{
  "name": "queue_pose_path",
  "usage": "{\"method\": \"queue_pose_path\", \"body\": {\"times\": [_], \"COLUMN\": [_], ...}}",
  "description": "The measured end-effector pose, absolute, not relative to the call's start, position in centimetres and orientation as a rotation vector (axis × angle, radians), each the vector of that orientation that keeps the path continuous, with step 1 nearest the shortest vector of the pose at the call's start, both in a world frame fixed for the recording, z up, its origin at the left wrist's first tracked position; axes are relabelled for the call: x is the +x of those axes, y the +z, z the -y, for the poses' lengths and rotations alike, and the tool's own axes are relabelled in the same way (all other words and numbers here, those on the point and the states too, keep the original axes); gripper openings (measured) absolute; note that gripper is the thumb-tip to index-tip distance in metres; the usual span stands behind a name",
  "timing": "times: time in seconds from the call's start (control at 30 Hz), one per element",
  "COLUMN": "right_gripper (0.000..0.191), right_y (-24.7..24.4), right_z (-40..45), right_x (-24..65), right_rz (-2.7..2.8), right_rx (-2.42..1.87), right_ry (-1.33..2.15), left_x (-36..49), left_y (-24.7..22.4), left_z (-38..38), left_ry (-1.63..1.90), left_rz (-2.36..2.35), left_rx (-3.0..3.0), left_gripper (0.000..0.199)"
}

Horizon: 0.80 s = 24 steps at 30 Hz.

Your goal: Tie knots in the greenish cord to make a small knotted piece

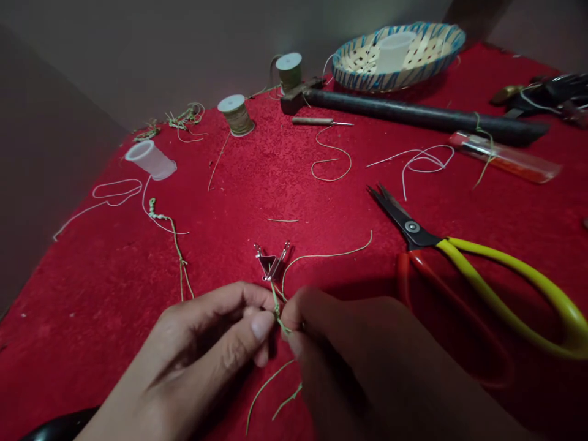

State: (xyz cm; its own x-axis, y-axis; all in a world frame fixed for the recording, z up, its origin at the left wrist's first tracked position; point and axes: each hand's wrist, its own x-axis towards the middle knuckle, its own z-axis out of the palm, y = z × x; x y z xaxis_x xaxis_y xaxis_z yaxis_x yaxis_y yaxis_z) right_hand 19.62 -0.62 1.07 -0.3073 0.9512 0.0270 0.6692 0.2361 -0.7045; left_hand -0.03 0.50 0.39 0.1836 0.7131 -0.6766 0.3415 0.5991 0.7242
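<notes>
Green cord point(276, 309) between left hand point(209, 349) and right hand point(351, 349), partly hidden.

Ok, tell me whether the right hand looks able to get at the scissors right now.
Probably yes: the scissors lie beside the right hand, their yellow handle uncovered. But that hand is pinching the green cord, so it would likely have to let go first.
</notes>
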Motion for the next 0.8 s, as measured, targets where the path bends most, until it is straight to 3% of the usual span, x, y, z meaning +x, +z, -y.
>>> {"method": "queue_pose_path", "body": {"times": [0.2,0.43,0.63,0.8], "right_gripper": [0.024,0.012,0.020,0.028], "right_y": [0.5,0.0,-0.7,-3.7], "right_z": [0.8,0.4,0.7,1.1], "right_x": [19.9,19.7,19.3,19.5], "right_rz": [2.061,1.914,1.950,2.037], "right_rx": [-1.434,-1.458,-1.541,-1.446], "right_ry": [0.936,1.061,1.096,1.081], "left_x": [0.2,0.9,1.4,1.2], "left_y": [-0.2,0.8,1.3,1.2], "left_z": [-0.3,-1.0,-1.5,-1.2], "left_ry": [0.361,0.362,0.378,0.313], "left_rz": [-1.405,-1.376,-1.321,-1.338], "left_rx": [0.999,1.025,1.001,0.983], "left_gripper": [0.035,0.035,0.026,0.038]}}
